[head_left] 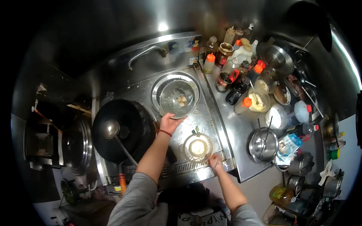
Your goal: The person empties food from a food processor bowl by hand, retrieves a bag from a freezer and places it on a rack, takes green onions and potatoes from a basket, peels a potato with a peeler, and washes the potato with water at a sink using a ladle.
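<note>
Dish (198,148) near the desk's (180,130) front edge, pale contents. Right hand (215,162) curled at its near-right rim; can't tell if gripping. Left hand (170,123) half open, pinching clear bowl (169,104) by near rim, over basin (155,89). Tap (149,49) at back edge.

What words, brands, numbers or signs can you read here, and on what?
None reads surely.
Pale panel at the bottom edge: dark letters, perhaps "MYP", cut off.
Red-labelled dark bottle: too small.
Blue-and-white packet: too blurred.
Large bottle with a yellow label: too blurred.
Stickers on the back panel: too small.
</note>
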`<state>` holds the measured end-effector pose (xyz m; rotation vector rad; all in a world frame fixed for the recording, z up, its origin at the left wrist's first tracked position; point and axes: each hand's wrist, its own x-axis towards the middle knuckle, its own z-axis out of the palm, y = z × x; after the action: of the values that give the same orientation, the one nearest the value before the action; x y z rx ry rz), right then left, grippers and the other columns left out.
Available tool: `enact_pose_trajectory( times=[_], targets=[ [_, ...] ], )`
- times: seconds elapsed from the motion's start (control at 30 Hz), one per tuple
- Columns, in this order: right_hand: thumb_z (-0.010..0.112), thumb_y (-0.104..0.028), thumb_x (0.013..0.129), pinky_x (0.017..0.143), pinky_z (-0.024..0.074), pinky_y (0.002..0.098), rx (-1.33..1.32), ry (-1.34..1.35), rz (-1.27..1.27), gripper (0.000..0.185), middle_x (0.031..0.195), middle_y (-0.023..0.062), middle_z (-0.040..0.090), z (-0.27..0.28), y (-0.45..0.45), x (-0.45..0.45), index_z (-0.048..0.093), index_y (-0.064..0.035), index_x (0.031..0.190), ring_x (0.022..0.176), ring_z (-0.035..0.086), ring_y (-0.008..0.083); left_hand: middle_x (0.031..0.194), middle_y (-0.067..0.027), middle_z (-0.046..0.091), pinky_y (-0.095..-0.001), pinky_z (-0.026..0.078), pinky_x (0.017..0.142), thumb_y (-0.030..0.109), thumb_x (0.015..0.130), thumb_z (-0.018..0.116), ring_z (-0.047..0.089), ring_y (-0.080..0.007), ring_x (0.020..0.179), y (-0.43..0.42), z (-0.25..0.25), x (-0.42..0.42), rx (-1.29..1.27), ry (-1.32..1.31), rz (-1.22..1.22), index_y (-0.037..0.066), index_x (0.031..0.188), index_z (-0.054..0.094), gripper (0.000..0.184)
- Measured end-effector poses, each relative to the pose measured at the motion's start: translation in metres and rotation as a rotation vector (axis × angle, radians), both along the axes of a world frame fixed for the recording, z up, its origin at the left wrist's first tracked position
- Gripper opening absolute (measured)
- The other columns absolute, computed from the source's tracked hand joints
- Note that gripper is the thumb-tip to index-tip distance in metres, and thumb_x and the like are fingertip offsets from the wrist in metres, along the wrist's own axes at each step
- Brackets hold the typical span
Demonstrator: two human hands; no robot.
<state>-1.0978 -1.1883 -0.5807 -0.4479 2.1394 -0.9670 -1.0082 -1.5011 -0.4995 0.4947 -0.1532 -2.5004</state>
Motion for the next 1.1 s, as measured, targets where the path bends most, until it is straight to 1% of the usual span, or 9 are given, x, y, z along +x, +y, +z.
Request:
enact_pose_trajectory(
  times=[0.03,0.17,0.23,0.33,0.57,0.8,0.83,0.97,1.1],
  targets=[
    [0.064,-0.016,0.08,0.059,0.0484,0.0334,0.148,0.176,0.163,0.025,0.071,0.0145,0.063,0.023,-0.011,-0.011,0.061,0.0055,0.093,0.06,0.059,0.0254,0.127,-0.0282,0.039,-0.0604,0.033,0.101,-0.001,0.073,0.044,0.042,-0.0454,0.115,0.007,0.007,0.008,-0.006,-0.023,-0.003,-0.011,0.126,0.031,0.055],
    [0.061,-0.01,0.081,0.068,0.0502,0.0368,-0.316,0.642,-0.15,0.036,0.099,0.0209,0.061,0.066,-0.044,-0.023,0.053,0.0023,0.114,0.086,0.062,0.0289,0.126,-0.0228,0.043,-0.0552,0.037,0.099,-0.003,0.074,0.045,0.043,-0.0397,0.118,0.037,0.022,0.036,-0.056,-0.11,-0.087,-0.007,0.128,0.031,0.056],
    [0.054,-0.005,0.085,0.071,0.0525,0.0397,-0.654,-0.194,-0.438,0.032,0.104,0.0169,0.061,0.061,-0.091,-0.025,0.05,-0.0001,0.117,0.089,0.063,0.0298,0.126,-0.0206,0.044,-0.0528,0.042,0.094,-0.006,0.073,0.047,0.045,-0.0364,0.117,0.058,0.048,0.044,-0.386,-0.218,-0.051,-0.002,0.13,0.033,0.059],
    [0.045,-0.003,0.088,0.075,0.0538,0.0444,-0.641,-0.757,-0.457,0.031,0.107,0.0129,0.06,0.023,-0.154,-0.029,0.047,-0.0048,0.12,0.088,0.063,0.0293,0.134,-0.0139,0.038,-0.0407,0.042,0.096,-0.012,0.065,0.051,0.046,-0.0284,0.118,0.082,0.082,0.047,-0.596,-0.411,-0.016,0.004,0.137,0.029,0.078],
    [0.04,-0.005,0.09,0.079,0.053,0.0474,-0.587,-1.09,-0.4,0.032,0.107,0.0125,0.059,0.076,-0.168,0.0,0.045,-0.0068,0.122,0.088,0.062,0.029,0.139,-0.0083,0.032,-0.0309,0.04,0.096,-0.013,0.059,0.054,0.045,-0.0232,0.118,0.091,0.075,0.067,-1.538,-1.027,0.159,0.011,0.143,0.021,0.093],
    [0.049,-0.034,0.083,0.087,0.0424,0.0592,-0.812,-1.209,-0.019,0.059,0.136,0.0065,0.04,0.113,-0.102,-0.02,0.029,-0.0253,0.138,0.123,0.042,0.0297,0.127,-0.0158,0.045,-0.0523,0.051,0.081,-0.009,0.072,0.043,0.054,-0.0333,0.108,0.105,0.063,0.067,-0.343,-0.488,-0.065,0.006,0.135,0.031,0.066],
    [0.049,-0.034,0.083,0.087,0.0424,0.0592,-0.804,-1.199,-0.024,0.059,0.136,0.0065,0.04,0.121,-0.098,-0.018,0.029,-0.0253,0.138,0.123,0.042,0.0297,0.126,-0.0185,0.046,-0.0528,0.046,0.09,-0.004,0.074,0.042,0.052,-0.0345,0.11,0.108,0.053,0.067,-0.175,-0.426,-0.12,-0.002,0.131,0.033,0.058],
    [0.053,-0.034,0.084,0.089,0.041,0.0589,-0.84,-0.951,-0.03,0.072,0.139,0.0081,0.035,0.163,-0.089,-0.018,0.015,-0.0268,0.144,0.128,0.035,0.0297,0.122,-0.0214,0.049,-0.0492,0.04,0.099,-0.004,0.076,0.043,0.051,-0.0357,0.112,0.125,0.077,0.051,-0.135,-0.402,-0.19,-0.009,0.126,0.035,0.051],
    [0.066,-0.007,0.074,0.067,0.051,0.0294,-0.614,-0.331,-0.054,0.09,0.135,0.0095,0.038,0.18,-0.08,-0.021,0.012,-0.0185,0.145,0.098,0.054,0.018,0.125,-0.0192,0.048,-0.0504,0.04,0.096,0.001,0.085,0.048,0.047,-0.0336,0.117,0.127,0.042,0.038,-0.136,-0.474,-0.334,-0.005,0.127,0.037,0.044]
  ],
)
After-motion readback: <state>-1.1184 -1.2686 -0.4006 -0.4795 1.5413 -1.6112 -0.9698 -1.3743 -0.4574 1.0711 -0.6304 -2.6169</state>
